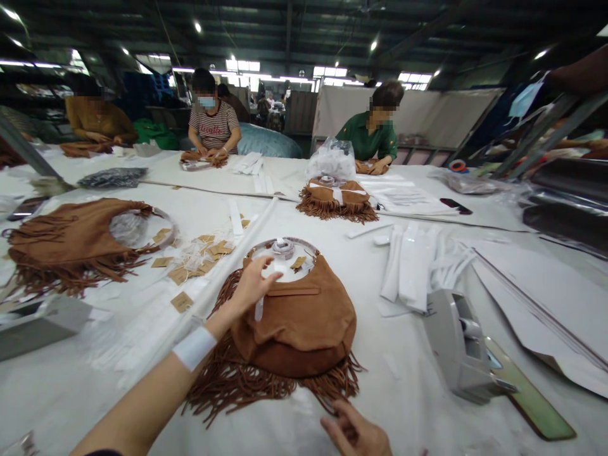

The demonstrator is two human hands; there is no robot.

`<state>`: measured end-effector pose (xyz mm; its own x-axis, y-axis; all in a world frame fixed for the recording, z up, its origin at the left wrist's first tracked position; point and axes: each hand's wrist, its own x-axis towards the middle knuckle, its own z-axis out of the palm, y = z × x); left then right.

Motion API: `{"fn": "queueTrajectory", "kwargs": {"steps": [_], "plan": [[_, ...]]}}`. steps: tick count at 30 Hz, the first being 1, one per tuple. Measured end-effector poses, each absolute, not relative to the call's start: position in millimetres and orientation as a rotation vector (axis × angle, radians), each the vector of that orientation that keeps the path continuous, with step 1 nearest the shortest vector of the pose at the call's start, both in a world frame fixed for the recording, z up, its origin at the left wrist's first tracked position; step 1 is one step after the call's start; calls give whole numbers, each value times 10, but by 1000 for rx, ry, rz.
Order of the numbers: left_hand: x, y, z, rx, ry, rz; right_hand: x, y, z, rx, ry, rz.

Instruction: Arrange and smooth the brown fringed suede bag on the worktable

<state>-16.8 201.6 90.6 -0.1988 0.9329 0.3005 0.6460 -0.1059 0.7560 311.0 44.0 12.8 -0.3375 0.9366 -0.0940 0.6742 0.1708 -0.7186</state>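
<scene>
A brown suede handbag (304, 323) with long fringe lies flat on the white table in front of me. My left hand (256, 282) is over its upper left part, thumb and fingers apart. Beneath that hand a short white strip (259, 308) shows against the suede. Inside the handle loop are a wrapped ring-shaped piece (282, 248) and a small tan tag (298, 263). My right hand (358, 432) is at the bottom edge, by the lower fringe (327, 386). Its fingers are bent, with a gap between thumb and forefinger; its lower part is cut off.
Another fringed bag (80, 240) and scattered tan tags (204, 256) lie left. At right are a grey tape dispenser (463, 345), a green-cased phone (536, 392) and white strips (408, 266). Across the table, a third bag (337, 197) lies before several people at work.
</scene>
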Motion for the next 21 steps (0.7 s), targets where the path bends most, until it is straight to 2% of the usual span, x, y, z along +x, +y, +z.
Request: {"fn": "queueTrajectory", "kwargs": {"steps": [3,6,11,21], "plan": [[85,1307,945,2304,1648,783,3199,844,418,-1200,-2179,489],[320,838,821,2461,1757,482,3075,1213,611,-993,-2418,262],[399,692,574,2499,2011,293,2715,1456,716,-910,-2682,213],[207,857,584,2436,1907,378,2468,1620,822,-883,-2858,363]]}}
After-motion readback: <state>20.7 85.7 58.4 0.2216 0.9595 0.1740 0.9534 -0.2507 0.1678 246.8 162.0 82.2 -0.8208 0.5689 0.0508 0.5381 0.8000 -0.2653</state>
